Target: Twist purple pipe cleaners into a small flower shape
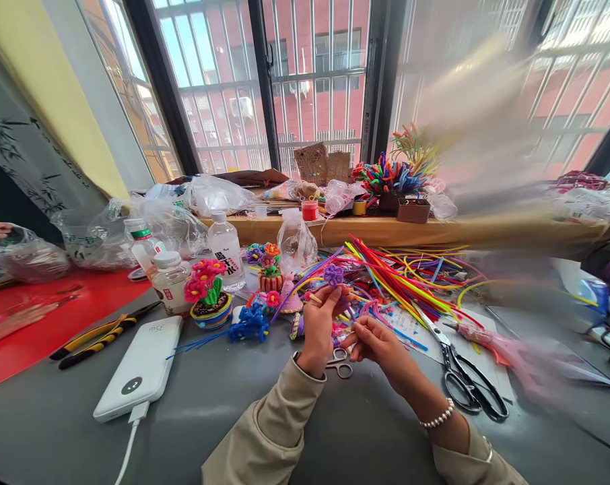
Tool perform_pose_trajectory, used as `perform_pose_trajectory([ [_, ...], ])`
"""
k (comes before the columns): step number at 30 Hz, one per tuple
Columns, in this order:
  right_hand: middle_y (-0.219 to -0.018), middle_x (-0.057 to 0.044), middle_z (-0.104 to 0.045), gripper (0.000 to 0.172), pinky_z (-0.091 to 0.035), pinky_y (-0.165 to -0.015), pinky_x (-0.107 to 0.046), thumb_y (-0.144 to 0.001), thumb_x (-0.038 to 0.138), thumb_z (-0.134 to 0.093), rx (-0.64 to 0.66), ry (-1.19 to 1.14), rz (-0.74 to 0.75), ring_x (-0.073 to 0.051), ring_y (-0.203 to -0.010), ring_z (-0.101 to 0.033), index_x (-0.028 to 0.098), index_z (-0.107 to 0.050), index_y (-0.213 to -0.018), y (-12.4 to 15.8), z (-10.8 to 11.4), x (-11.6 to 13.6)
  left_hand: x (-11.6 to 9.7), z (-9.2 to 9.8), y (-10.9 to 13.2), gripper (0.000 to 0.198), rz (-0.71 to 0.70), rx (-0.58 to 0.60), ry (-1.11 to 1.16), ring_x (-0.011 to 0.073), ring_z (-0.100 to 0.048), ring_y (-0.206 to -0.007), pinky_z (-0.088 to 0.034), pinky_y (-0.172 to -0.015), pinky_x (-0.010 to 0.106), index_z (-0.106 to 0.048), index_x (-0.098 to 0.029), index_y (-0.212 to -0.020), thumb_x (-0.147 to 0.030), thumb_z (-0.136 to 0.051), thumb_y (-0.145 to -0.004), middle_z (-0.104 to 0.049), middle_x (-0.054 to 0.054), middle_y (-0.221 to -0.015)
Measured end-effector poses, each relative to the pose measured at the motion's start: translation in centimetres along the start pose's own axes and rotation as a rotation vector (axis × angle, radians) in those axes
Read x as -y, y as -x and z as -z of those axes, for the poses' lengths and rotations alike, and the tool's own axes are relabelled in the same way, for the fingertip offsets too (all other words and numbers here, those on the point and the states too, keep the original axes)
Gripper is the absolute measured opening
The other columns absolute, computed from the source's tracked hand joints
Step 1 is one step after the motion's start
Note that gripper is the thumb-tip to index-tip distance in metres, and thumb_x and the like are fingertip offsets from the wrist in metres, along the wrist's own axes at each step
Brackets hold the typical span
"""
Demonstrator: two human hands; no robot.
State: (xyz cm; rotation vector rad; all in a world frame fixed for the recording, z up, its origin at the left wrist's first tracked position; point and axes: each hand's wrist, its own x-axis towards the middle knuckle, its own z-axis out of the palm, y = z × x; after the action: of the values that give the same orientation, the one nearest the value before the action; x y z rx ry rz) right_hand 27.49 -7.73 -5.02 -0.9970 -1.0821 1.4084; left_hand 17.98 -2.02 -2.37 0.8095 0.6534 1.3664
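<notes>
Over the middle of the grey table, my left hand (321, 327) is closed in a pinch on a purple pipe-cleaner flower (334, 274), whose petals stick up above the fingertips. Just to its right, my right hand (378, 347) has its fingers pressed together near the flower's purple stem; what they pinch, if anything, is too small to make out. Below the hands lie small scissors (341, 367), partly covered by the left wrist. A blue pipe-cleaner bundle (249, 323) and a potted pink pipe-cleaner flower (207, 291) sit to the left.
Large black-handled scissors (469, 380) and a pink glue gun (487, 337) lie at right. Behind them spreads a pile of loose pipe cleaners (396, 276). At left are a white power bank (141, 367), pliers (100, 337) and bottles (225, 249). A blur crosses the right side.
</notes>
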Motion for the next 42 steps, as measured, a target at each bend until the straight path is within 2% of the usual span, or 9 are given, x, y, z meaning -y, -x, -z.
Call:
perform_pose_trajectory([
  [3,-0.067,0.000,-0.063,0.031,-0.040,-0.053,-0.025,-0.070,0.049,-0.053,0.008,0.021,-0.003,-0.012,-0.052,-0.056,0.020,-0.044,-0.074,0.2,0.0,0.3,-0.2,0.0,0.0,0.017,0.013,0.008,0.032,0.0113,-0.061,-0.064,-0.046,-0.064,0.023,-0.062,-0.013,-0.070,-0.023,-0.068,-0.057,-0.065,0.002,-0.071],
  [9,-0.089,-0.004,-0.061,0.030,-0.040,-0.072,-0.026,-0.072,0.046,-0.053,0.082,0.146,0.006,-0.014,-0.082,-0.054,0.017,-0.059,-0.080,0.1,2.0,1.3,-0.4,-0.4,0.4,0.020,0.150,0.118,-0.004,0.0128,-0.061,-0.063,-0.046,-0.061,0.022,-0.061,-0.013,-0.073,-0.026,-0.068,-0.058,-0.065,0.003,-0.068],
  [17,-0.059,0.003,-0.054,0.026,-0.037,-0.060,-0.024,-0.062,0.042,-0.063,0.019,0.209,0.031,-0.010,-0.059,-0.046,0.017,-0.060,-0.064,0.2,2.5,1.7,-0.4,-0.4,0.6,0.027,0.157,0.198,-0.092,0.0138,-0.061,-0.069,-0.046,-0.064,0.024,-0.061,-0.014,-0.078,-0.028,-0.069,-0.056,-0.065,0.004,-0.075],
  [21,-0.060,0.002,-0.054,0.028,-0.037,-0.059,-0.025,-0.058,0.044,-0.065,-0.054,0.187,0.033,-0.012,-0.060,-0.047,0.017,-0.059,-0.063,0.1,2.5,1.8,0.1,-0.2,0.4,0.027,0.099,0.239,-0.248,0.0130,-0.059,-0.064,-0.045,-0.062,0.025,-0.061,-0.013,-0.073,-0.025,-0.071,-0.052,-0.064,0.003,-0.069],
  [28,-0.061,0.002,-0.053,0.025,-0.038,-0.061,-0.024,-0.060,0.041,-0.066,-0.057,0.157,0.035,-0.011,-0.060,-0.047,0.017,-0.060,-0.064,0.1,3.0,1.5,0.4,0.0,0.4,0.019,0.005,0.269,-0.391,0.0125,-0.056,-0.059,-0.043,-0.060,0.025,-0.060,-0.014,-0.067,-0.024,-0.069,-0.054,-0.061,0.001,-0.062],
  [31,-0.074,-0.002,-0.059,0.028,-0.041,-0.067,-0.026,-0.063,0.043,-0.064,-0.122,0.139,0.050,-0.014,-0.071,-0.051,0.017,-0.063,-0.074,0.1,3.6,1.8,0.5,0.1,0.3,0.017,-0.032,0.251,-0.429,0.0122,-0.055,-0.059,-0.043,-0.061,0.025,-0.062,-0.014,-0.067,-0.025,-0.068,-0.055,-0.061,0.001,-0.063],
  [35,-0.093,-0.007,-0.059,0.035,-0.041,-0.077,-0.030,-0.065,0.049,-0.060,-0.184,-0.016,0.156,-0.018,-0.087,-0.052,0.019,-0.064,-0.083,0.1,4.9,2.6,0.8,0.3,0.3,0.017,-0.034,0.330,-0.534,0.0146,-0.056,-0.064,-0.043,-0.061,0.025,-0.066,-0.015,-0.070,-0.026,-0.067,-0.056,-0.064,0.004,-0.067],
  [37,-0.087,-0.006,-0.061,0.034,-0.042,-0.076,-0.031,-0.062,0.050,-0.061,-0.217,-0.083,0.176,-0.017,-0.083,-0.053,0.021,-0.064,-0.079,0.1,5.5,2.8,1.0,0.3,0.4,0.017,-0.023,0.389,-0.592,0.0160,-0.057,-0.064,-0.044,-0.062,0.025,-0.067,-0.016,-0.071,-0.027,-0.065,-0.057,-0.065,0.005,-0.068],
  [42,-0.066,0.000,-0.060,0.022,-0.043,-0.067,-0.026,-0.055,0.037,-0.071,-0.375,-0.111,0.158,-0.012,-0.064,-0.053,0.020,-0.066,-0.069,-0.3,5.9,2.6,0.9,0.1,0.8,0.013,-0.026,0.520,-0.749,0.0161,-0.057,-0.063,-0.042,-0.060,0.024,-0.068,-0.020,-0.069,-0.025,-0.063,-0.058,-0.066,0.003,-0.066],
])
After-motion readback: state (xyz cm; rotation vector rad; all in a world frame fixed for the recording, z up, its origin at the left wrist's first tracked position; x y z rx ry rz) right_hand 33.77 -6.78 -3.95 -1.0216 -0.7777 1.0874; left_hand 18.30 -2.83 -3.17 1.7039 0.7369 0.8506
